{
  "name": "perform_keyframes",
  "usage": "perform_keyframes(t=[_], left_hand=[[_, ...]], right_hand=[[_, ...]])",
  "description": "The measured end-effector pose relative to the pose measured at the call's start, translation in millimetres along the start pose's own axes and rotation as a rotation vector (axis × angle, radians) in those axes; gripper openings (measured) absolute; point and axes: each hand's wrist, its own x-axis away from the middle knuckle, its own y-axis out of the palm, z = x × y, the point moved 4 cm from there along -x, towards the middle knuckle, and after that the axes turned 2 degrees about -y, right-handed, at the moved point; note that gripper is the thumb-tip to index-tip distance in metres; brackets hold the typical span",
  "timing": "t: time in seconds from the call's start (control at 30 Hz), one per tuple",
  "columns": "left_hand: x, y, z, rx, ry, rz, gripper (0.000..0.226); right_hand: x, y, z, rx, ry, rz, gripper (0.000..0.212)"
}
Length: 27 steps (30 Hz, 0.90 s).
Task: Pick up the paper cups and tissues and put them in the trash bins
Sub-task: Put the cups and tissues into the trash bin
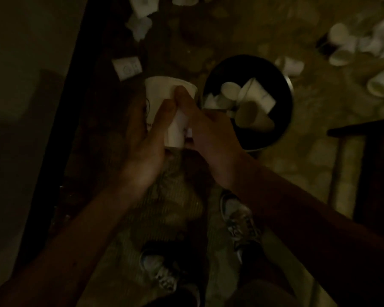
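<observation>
Paper cup [162,91], held just left of the trash bin [251,138]. We gripped it with both hands: left hand [142,134] curled round its side, right hand [211,129] pinching its wall. Several binned cups [253,94] lay inside; many scattered cups [346,47] remained on the floor, so we judged the task well short of done.

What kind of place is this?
Probably a dim indoor room; the exact type is unclear. Paper cups lie scattered on a patterned floor, a round black bin holds more cups, and dark furniture stands at the right.
</observation>
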Motion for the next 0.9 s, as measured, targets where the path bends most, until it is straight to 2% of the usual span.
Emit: perform_keyframes(t=[0.1, 0.23, 0.27, 0.33, 0.43, 0.5, 0.6, 0.7, 0.8, 0.9], left_hand=[[34.8, 23.7, 38.6, -0.008, -0.043, -0.118, 0.051], [61.0, 53.9, 79.7, -0.029, -0.12, -0.211, 0.081], [62.4, 61.6, 87.9, -0.021, -0.152, -0.235, 0.082], [60.1, 78.3, 102.5, -0.009, -0.188, -0.298, 0.067], [47.2, 102.7, 116.6, -0.031, -0.268, -0.369, 0.05], [36.2, 119.1, 121.7, -0.034, -0.306, -0.397, 0.052], [16.5, 154.5, 128.6, -0.041, -0.357, -0.392, 0.058], [-3.8, 188.7, 138.0, -0.096, -0.381, -0.367, 0.073], [-27.6, 213.3, 145.9, -0.126, -0.404, -0.337, 0.08], [-55.8, 225.7, 152.6, -0.202, -0.358, -0.313, 0.06]], right_hand=[[40.9, -28.2, -44.2, -0.023, 0.001, 0.06, 0.024], [77.5, -66.2, -90.6, 0.03, -0.018, 0.074, 0.031], [81.0, -74.8, -99.3, 0.019, -0.013, 0.058, 0.028], [81.4, -89.9, -113.4, -0.015, -0.001, 0.021, 0.026], [69.4, -112.2, -128.1, -0.01, 0.038, -0.006, 0.055], [55.7, -128.0, -134.2, 0.053, 0.038, -0.007, 0.061], [33.4, -159.3, -143.9, 0.025, 0.078, 0.009, 0.042], [10.0, -184.5, -160.9, -0.019, 0.095, -0.054, 0.029], [-9.2, -205.5, -179.7, 0.053, 0.148, -0.058, 0.036], [-31.0, -219.2, -189.9, 0.157, 0.184, -0.032, 0.038]])
